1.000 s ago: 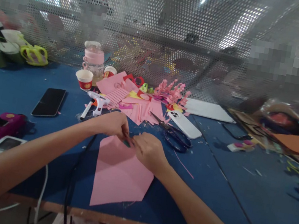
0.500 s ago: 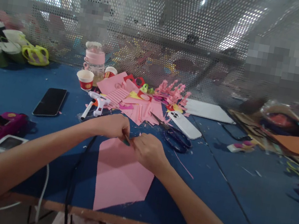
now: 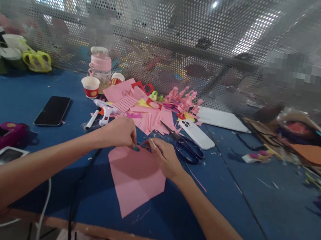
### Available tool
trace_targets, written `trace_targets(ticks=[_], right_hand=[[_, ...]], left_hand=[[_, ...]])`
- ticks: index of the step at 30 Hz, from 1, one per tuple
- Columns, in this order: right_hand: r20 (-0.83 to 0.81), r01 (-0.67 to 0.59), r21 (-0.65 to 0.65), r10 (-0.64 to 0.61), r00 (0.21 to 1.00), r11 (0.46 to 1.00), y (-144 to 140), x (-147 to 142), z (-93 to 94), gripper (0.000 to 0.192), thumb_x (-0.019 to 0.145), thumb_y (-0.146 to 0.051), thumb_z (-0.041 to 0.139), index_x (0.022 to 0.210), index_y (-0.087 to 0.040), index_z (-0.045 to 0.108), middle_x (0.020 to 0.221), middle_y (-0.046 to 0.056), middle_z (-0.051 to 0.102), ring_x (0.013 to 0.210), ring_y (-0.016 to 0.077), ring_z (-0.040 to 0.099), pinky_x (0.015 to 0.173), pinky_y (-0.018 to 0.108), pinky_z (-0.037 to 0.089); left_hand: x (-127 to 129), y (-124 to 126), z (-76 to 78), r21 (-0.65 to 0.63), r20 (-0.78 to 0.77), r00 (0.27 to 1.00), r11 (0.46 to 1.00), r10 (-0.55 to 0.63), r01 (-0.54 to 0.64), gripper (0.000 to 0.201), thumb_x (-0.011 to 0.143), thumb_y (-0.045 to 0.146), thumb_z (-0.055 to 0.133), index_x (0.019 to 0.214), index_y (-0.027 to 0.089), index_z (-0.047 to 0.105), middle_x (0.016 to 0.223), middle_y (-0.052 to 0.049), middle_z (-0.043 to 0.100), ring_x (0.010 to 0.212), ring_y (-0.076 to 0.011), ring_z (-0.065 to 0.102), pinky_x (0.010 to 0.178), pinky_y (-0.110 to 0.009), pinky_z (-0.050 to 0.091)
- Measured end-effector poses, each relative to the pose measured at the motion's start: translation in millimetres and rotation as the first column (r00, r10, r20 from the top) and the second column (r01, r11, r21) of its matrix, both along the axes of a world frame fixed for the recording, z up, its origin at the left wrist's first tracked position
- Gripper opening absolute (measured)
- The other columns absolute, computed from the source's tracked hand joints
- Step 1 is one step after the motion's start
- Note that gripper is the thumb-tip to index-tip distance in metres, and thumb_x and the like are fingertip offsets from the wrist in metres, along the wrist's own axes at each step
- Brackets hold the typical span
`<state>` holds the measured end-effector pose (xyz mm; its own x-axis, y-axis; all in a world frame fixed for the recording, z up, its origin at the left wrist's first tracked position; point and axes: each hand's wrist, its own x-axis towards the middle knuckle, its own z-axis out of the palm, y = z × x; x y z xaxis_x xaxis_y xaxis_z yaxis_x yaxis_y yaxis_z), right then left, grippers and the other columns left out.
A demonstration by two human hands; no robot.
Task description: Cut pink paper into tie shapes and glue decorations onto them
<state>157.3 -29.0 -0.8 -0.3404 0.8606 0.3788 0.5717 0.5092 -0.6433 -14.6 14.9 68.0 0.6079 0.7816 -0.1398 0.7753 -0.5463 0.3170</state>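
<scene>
Both forearms angle inward, left hand [image 3: 119, 131] and right hand [image 3: 164, 157] fingers pinched on the pink paper [image 3: 135, 175] top edge.

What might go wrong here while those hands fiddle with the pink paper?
The pink paper has a corner near the table edge; it may slide off. The open scissors lie just beyond the right hand, which might brush the blades. The black cable under the left forearm could snag.
</scene>
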Motion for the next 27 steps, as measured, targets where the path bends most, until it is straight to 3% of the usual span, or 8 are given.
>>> trace_targets(ticks=[4,9,13,16,23,27], right_hand=[[-0.069,-0.039,-0.169,0.028,0.997,0.985,0,0,0.6,0.059,0.081,-0.065,0.021,0.056,-0.017,0.045,0.055,-0.001,0.039,0.053,0.0104,0.036,0.05,0.024,0.027],[-0.173,-0.05,-0.212,0.013,0.985,0.976,-4,-4,1.2,0.06,0.08,-0.066,0.021,0.051,-0.017,0.04,0.053,-0.002,0.033,0.052,0.0087,0.029,0.049,0.024,0.023],[-0.197,0.006,-0.297,-0.067,0.978,0.955,-3,-5,-2.1,0.058,0.08,-0.064,0.026,0.048,-0.017,0.04,0.049,-0.003,0.029,0.048,0.0077,0.026,0.047,0.024,0.021],[-0.169,0.071,-0.272,-0.12,0.978,0.96,-1,-6,-6.2,0.055,0.079,-0.061,0.033,0.047,-0.016,0.041,0.047,-0.004,0.026,0.046,0.0069,0.024,0.044,0.024,0.019],[-0.299,0.065,-0.248,-0.14,0.944,0.967,2,-9,-6.3,0.039,0.074,-0.049,0.049,0.059,-0.015,0.059,0.056,0.001,0.054,0.054,0.0114,0.047,0.051,0.023,0.036],[-0.34,0.065,-0.278,-0.162,0.926,0.958,2,-11,-3.6,0.034,0.071,-0.046,0.054,0.059,-0.016,0.062,0.058,0.002,0.06,0.055,0.0126,0.052,0.052,0.023,0.04]], left_hand=[[0,0,0.0,0.023,0.028,0.999,0.999,0.042,-0.043,0.019,0.06,0.034,0.067,0.065,0.016,0.072,0.052,-0.003,0.064,0.05,-0.0118,0.053,0.05,-0.022,0.033],[-1,0,0.3,0.006,0.037,0.998,0.998,0.057,-0.057,0.022,0.058,0.036,0.068,0.063,0.016,0.072,0.053,-0.003,0.064,0.049,-0.0111,0.052,0.048,-0.021,0.032],[-2,3,-1.0,-0.039,0.039,0.998,0.998,0.051,-0.049,0.022,0.057,0.037,0.068,0.064,0.016,0.072,0.055,-0.003,0.065,0.049,-0.0105,0.052,0.048,-0.021,0.032],[-3,5,-2.6,-0.074,0.046,0.998,0.997,0.041,-0.038,0.021,0.056,0.035,0.068,0.066,0.016,0.072,0.057,-0.003,0.066,0.049,-0.0105,0.051,0.05,-0.021,0.032],[-4,4,-3.2,-0.077,0.053,0.998,0.997,0.027,-0.023,0.018,0.055,0.034,0.07,0.064,0.019,0.073,0.041,0.002,0.056,0.043,-0.008,0.044,0.047,-0.021,0.031],[-3,4,-2.9,-0.083,0.044,0.999,0.996,0.014,-0.011,0.018,0.053,0.035,0.072,0.062,0.019,0.072,0.04,0.003,0.054,0.041,-0.0066,0.041,0.046,-0.02,0.031]])
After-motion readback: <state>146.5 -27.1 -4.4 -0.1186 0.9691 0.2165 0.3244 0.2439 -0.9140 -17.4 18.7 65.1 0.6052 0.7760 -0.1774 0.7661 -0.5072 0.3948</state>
